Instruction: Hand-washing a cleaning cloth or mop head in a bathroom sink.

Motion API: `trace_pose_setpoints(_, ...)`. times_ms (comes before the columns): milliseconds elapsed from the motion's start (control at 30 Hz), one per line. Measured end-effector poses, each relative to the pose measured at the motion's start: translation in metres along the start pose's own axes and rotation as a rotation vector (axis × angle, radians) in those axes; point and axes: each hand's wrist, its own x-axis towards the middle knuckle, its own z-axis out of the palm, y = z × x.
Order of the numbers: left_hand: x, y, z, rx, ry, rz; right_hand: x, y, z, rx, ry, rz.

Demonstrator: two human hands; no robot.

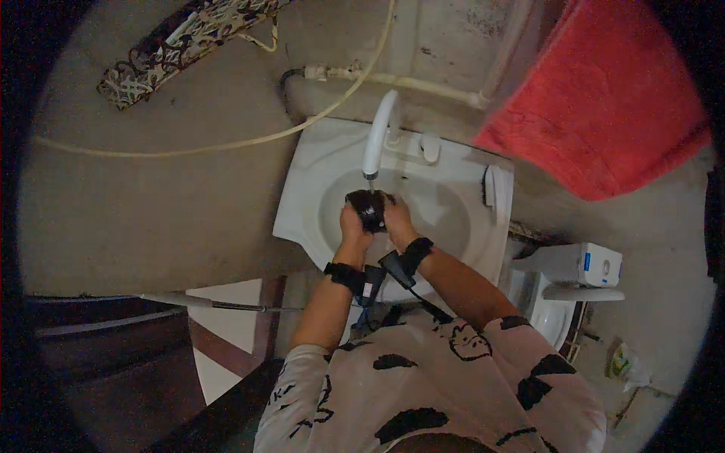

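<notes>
My left hand point(352, 225) and my right hand point(399, 219) grip a dark, glossy object point(369, 210) from both sides. It looks wet, and its exact kind cannot be made out. A thin stream of water point(371, 186) falls onto it from the white curved faucet point(378, 136) just above. Beneath my hands lies the bowl of a white washbasin point(447, 218). Each wrist wears a black strap with a small device; the left strap point(344, 275) and the right strap point(418, 253) sit over the basin's front part.
A faucet handle point(430, 148) rises behind the bowl, and a brush point(494, 189) rests on the right rim. A red towel point(612, 107) hangs at the right. A pale hose point(226, 146) crosses the wall. To the right stands a toilet point(583, 266). A metal rack point(187, 51) is at upper left.
</notes>
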Motion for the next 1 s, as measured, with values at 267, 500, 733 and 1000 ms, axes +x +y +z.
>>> trace_pose_setpoints(267,0.022,-0.003,-0.027,0.135,-0.029,-0.050,-0.028,-0.125,-0.019,-0.500,-0.194,-0.145)
trace_pose_setpoints(500,0.019,-0.001,-0.019,0.496,0.078,0.020,-0.007,-0.112,-0.044,-0.700,-0.176,-0.436)
trace_pose_setpoints(733,0.008,0.031,-0.024,0.905,-0.135,0.303,0.014,-0.110,-0.086,-0.281,-0.259,0.465)
trace_pose_setpoints(1000,0.021,0.007,-0.019,1.214,-0.209,0.325,0.029,-0.110,-0.106,-0.652,-0.059,-0.196)
